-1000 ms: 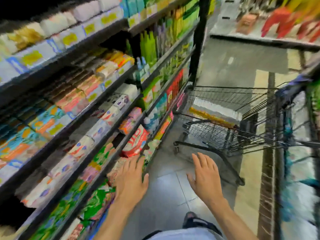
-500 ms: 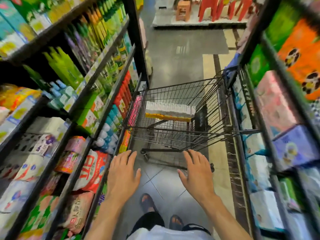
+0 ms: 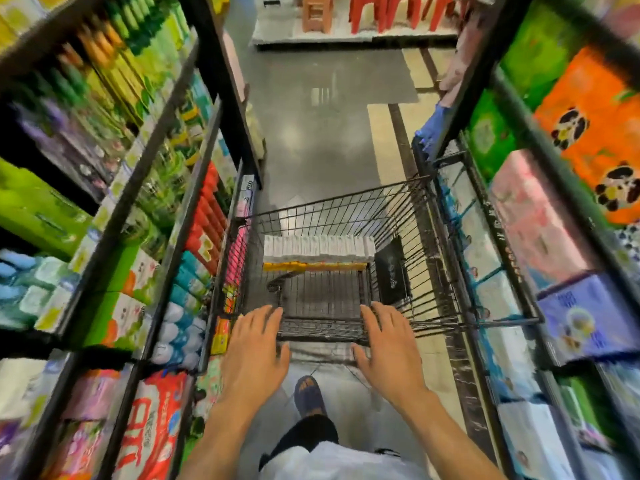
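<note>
Shelf packages [image 3: 581, 109] along both frame sides are blurred, print unreadable; left grip [image 3: 254, 351] and right grip [image 3: 388, 348] cover the near rim of the cart [image 3: 322, 329].

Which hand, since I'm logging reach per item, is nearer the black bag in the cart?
Right. The right hand sits at the near end of the cart, in line with the black bag; the left hand sits at the same end, toward the opposite, left wall.
</note>
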### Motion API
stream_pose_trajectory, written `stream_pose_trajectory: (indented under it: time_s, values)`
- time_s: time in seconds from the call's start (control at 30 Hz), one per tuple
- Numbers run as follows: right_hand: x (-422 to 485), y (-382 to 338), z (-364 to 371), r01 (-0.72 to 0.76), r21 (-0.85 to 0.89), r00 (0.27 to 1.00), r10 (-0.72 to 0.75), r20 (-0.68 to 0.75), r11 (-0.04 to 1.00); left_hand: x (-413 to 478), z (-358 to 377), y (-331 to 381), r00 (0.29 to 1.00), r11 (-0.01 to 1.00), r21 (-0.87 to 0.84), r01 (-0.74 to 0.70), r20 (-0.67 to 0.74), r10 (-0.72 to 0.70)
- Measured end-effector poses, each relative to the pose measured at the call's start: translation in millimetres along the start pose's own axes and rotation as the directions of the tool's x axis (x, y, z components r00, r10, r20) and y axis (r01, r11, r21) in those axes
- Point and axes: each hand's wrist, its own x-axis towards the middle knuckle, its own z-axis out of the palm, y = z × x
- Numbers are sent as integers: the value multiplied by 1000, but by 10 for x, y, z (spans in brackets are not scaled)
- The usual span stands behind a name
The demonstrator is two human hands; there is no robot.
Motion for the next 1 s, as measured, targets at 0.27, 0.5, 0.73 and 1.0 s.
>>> stream_pose_trajectory:
  time_s: [0.27,0.5,0.73,1.0]
  values:
    - [1152,-279,237,21,21,998,-22,54,1000,1126,21,-602,998,999,-22,-49,49,50]
    - [1953,-403,478,43,95,989,-56,137,995,1719,88,-977,998,999,-31,-14,65,16]
    - [2752,-444,873,93,118,965,-119,236,989,2305,276,-1275,989,994,-75,78,134,-67]
    - [3646,-556,1345,137,188,909,-199,366,973,2985,530,-1543,965,983,-18,182,194,-176]
